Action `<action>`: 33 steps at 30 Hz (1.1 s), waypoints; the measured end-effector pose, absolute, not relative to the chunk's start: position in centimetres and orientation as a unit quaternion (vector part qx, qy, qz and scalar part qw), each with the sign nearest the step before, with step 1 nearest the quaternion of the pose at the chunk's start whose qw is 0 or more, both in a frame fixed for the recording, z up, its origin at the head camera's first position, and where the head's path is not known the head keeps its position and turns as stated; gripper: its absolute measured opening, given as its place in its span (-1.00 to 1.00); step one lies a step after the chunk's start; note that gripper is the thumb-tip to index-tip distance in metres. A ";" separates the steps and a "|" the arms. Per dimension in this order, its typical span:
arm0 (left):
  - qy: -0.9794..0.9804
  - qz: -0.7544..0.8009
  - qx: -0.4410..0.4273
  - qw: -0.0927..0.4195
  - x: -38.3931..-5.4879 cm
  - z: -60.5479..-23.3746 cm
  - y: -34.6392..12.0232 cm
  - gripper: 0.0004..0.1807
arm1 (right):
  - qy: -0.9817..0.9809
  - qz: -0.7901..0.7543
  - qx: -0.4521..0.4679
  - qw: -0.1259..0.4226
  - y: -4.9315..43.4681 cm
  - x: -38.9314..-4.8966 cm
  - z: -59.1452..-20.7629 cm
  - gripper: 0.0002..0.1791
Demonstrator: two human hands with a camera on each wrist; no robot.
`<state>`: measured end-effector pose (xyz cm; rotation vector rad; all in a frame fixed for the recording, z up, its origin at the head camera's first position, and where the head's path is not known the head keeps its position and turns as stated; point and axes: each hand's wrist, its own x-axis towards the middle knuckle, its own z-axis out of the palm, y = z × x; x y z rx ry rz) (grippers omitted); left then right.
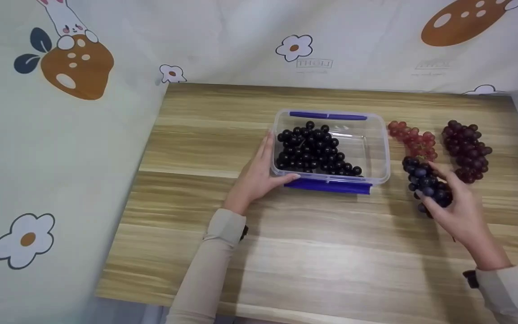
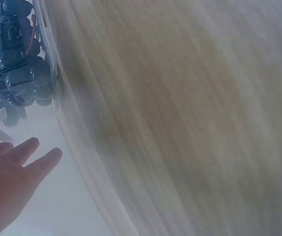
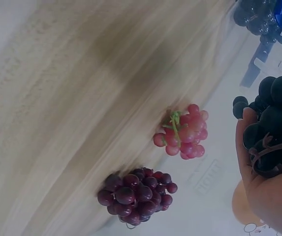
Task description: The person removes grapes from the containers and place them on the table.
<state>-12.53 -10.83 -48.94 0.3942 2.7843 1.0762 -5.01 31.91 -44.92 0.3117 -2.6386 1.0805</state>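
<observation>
A clear plastic container (image 1: pixel 378 148) with blue clips stands on the table, a pile of black grapes (image 1: pixel 306 150) filling its left side. Against its left wall rests my left hand (image 1: pixel 256 175), fingers straight along the side and thumb at the front rim. To the right of the container, my right hand (image 1: pixel 461 211) holds a bunch of dark blue grapes (image 1: pixel 426 182) between thumb and fingers. In the right wrist view, a brown stem shows on that bunch (image 3: pixel 278 113).
A bunch of light red grapes (image 1: pixel 414 137) lies just right of the container. Further right is a bunch of dark red grapes (image 1: pixel 468 150). A patterned cloth (image 1: pixel 223 40) hangs behind the wooden table (image 1: pixel 196 148) and covers the left side.
</observation>
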 end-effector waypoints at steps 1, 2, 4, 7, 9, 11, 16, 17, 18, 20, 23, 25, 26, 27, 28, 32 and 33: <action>0.922 0.358 0.130 0.065 -12.5 -48.9 -10.8 0.42 | -0.910 0.376 0.108 0.137 32.0 -5.0 -45.1 -0.17; 0.922 0.359 0.130 0.064 -12.5 -48.9 -10.8 0.42 | -0.909 0.377 0.109 0.140 32.0 -4.9 -45.2 -0.17; 0.922 0.359 0.130 0.064 -12.6 -48.9 -10.8 0.43 | -0.908 0.380 0.110 0.141 32.1 -4.8 -45.5 -0.18; 0.923 0.355 0.133 0.063 -12.6 -48.9 -10.8 0.42 | -0.910 0.377 0.108 0.136 32.2 -4.5 -45.8 -0.17; 0.924 0.354 0.134 0.063 -12.6 -48.9 -10.8 0.42 | -0.911 0.376 0.105 0.131 32.3 -4.3 -46.0 -0.17; 0.924 0.354 0.134 0.063 -12.6 -48.9 -10.8 0.42 | -0.913 0.374 0.103 0.126 32.4 -4.1 -46.2 -0.18; 0.924 0.355 0.129 0.064 -12.6 -49.0 -10.8 0.43 | -0.918 0.369 0.098 0.111 32.5 -3.8 -46.7 -0.19; 0.924 0.355 0.127 0.065 -12.6 -48.9 -10.8 0.43 | -0.918 0.369 0.097 0.106 32.5 -3.7 -46.8 -0.18; 0.924 0.355 0.126 0.066 -12.5 -48.9 -10.8 0.43 | -0.919 0.369 0.096 0.102 32.5 -3.7 -46.9 -0.18; 0.924 0.356 0.125 0.068 -12.5 -48.9 -10.8 0.43 | -0.919 0.370 0.094 0.097 32.5 -3.5 -47.2 -0.18; 0.924 0.354 0.125 0.071 -12.5 -48.9 -10.8 0.42 | -0.918 0.374 0.093 0.097 32.4 -3.3 -47.6 -0.20; 0.924 0.353 0.126 0.072 -12.5 -48.9 -10.8 0.42 | -0.918 0.374 0.093 0.099 32.4 -3.1 -47.9 -0.21; 0.925 0.352 0.127 0.072 -12.5 -48.9 -10.8 0.42 | -0.917 0.373 0.094 0.101 32.4 -3.1 -48.0 -0.21; 0.924 0.353 0.127 0.071 -12.5 -48.9 -10.8 0.42 | -0.918 0.370 0.096 0.104 32.4 -3.0 -48.1 -0.20; 0.924 0.353 0.126 0.071 -12.5 -48.9 -10.8 0.42 | -0.918 0.369 0.098 0.104 32.4 -2.9 -48.2 -0.20; 0.923 0.359 0.124 0.068 -12.5 -48.9 -10.8 0.42 | -0.921 0.362 0.106 0.103 32.4 -2.7 -48.4 -0.19; 0.922 0.360 0.123 0.068 -12.5 -48.9 -10.8 0.42 | -0.922 0.360 0.105 0.099 32.4 -2.6 -48.5 -0.19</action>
